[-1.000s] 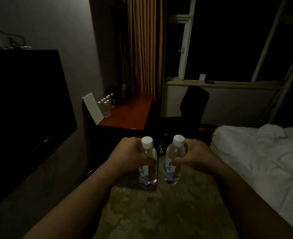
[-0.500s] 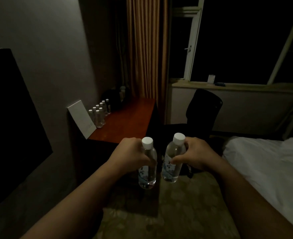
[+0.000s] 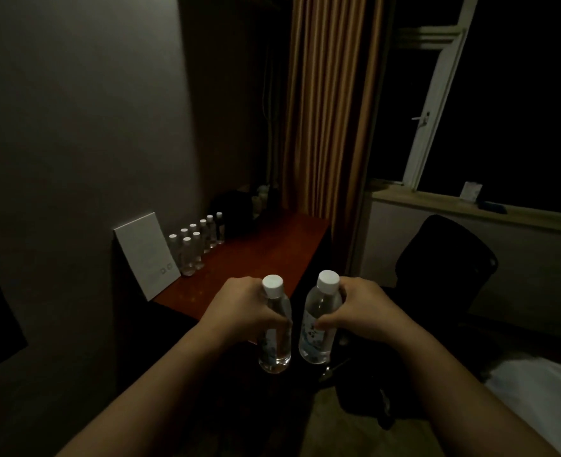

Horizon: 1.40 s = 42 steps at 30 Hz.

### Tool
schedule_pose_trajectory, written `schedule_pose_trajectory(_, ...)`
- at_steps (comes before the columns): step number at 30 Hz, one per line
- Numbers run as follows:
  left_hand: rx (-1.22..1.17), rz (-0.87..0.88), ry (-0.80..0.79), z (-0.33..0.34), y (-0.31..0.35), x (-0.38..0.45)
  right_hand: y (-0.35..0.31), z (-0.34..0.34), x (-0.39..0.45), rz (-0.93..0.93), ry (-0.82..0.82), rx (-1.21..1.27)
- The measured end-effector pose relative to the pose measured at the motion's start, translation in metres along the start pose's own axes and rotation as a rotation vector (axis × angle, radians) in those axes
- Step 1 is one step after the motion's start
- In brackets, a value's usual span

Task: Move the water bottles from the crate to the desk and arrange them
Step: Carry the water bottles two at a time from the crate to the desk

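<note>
My left hand (image 3: 239, 311) grips a clear water bottle (image 3: 275, 347) with a white cap, held upright in the air. My right hand (image 3: 361, 311) grips a second clear bottle (image 3: 318, 328) with a white cap and a blue label, also upright, a little to the right. Both bottles hang in front of the near end of the reddish wooden desk (image 3: 265, 258). Several small capped bottles (image 3: 195, 245) stand in rows along the desk's wall side. The crate is out of view.
A white card (image 3: 147, 255) leans against the wall at the desk's near left corner. Dark items (image 3: 236, 209) sit at the desk's far end by the curtain (image 3: 331, 110). A black chair (image 3: 444, 268) stands right of the desk; white bedding (image 3: 543, 397) lies at lower right.
The desk and its bottle rows have come much closer and larger as I walked toward it. Both hands keep the same grip on the two bottles.
</note>
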<state>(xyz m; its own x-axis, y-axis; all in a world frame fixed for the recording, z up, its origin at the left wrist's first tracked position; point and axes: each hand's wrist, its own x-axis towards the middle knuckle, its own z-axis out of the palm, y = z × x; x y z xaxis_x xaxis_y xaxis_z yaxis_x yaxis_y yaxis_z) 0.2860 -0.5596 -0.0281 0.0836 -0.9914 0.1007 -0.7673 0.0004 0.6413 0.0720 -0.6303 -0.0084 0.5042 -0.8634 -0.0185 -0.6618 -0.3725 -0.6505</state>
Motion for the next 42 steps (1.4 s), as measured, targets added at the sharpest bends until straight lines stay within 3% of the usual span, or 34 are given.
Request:
schedule_pose_trajectory(10,0.041,-0.126,0.068,-0.007,-0.074,0.172,0.03,0.003,0.211,-0.069,-0.116,-0.039)
schedule_pose_trajectory(21,0.149,-0.217,0.178,-0.068,-0.185,0.363,0.013,0.021,0.449,-0.092,-0.094,-0.06)
schedule_pose_trajectory(29,0.184,-0.345,0.24,-0.081,-0.253,0.443,0.006,0.053,0.577,-0.114,-0.118,-0.073)
schedule_pose_trajectory(42,0.187,-0.697,0.398,-0.063,-0.352,0.535,0.008,0.135,0.759,-0.27,-0.353,-0.093)
